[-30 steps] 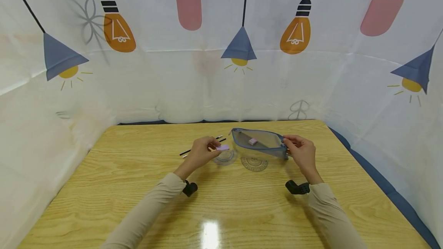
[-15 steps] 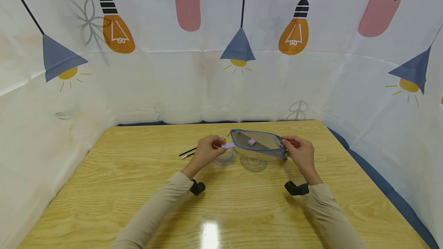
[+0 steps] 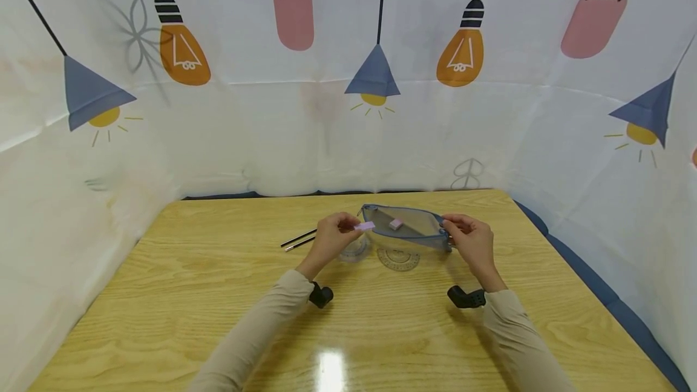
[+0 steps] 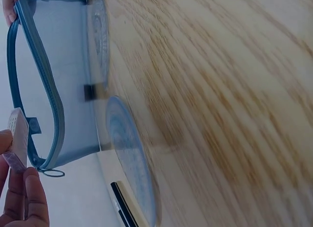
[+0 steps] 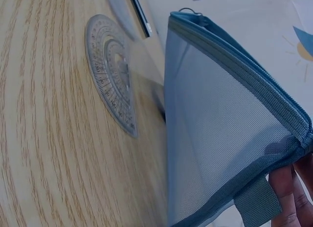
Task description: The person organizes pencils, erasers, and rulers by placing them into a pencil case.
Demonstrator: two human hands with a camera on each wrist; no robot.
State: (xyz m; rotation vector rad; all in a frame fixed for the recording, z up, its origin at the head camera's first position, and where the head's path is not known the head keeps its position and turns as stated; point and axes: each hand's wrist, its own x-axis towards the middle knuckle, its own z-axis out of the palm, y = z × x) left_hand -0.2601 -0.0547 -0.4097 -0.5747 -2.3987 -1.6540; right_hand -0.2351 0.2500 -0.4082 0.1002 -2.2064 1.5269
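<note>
My left hand [image 3: 333, 236] pinches a pale pink-purple eraser [image 3: 366, 226] at the left end of a blue-edged mesh pencil pouch [image 3: 420, 242]. In the left wrist view the eraser [image 4: 19, 136] overlaps the open zip edge, and thumb and fingers hold its lower end. My right hand [image 3: 472, 242] grips the pouch by its right corner, beside a fabric tab [image 5: 258, 201] seen in the right wrist view. The pouch's mouth gapes upward. Inside lies another small pink eraser [image 3: 395, 224]. The left hand partly covers two dark pencils [image 3: 298, 239].
A clear protractor [image 3: 399, 260] lies on the wooden table [image 3: 381, 331] just in front of the pouch. Left of it, a second bluish round-edged protractor [image 3: 354, 250] is partly behind the left hand. A white printed curtain [image 3: 327, 138] hangs behind the table.
My left hand has moved right with the eraser, from over the bluish protractor to the pouch's left end. The right hand and pouch have stayed nearly in place. More of the pencils' left ends shows.
</note>
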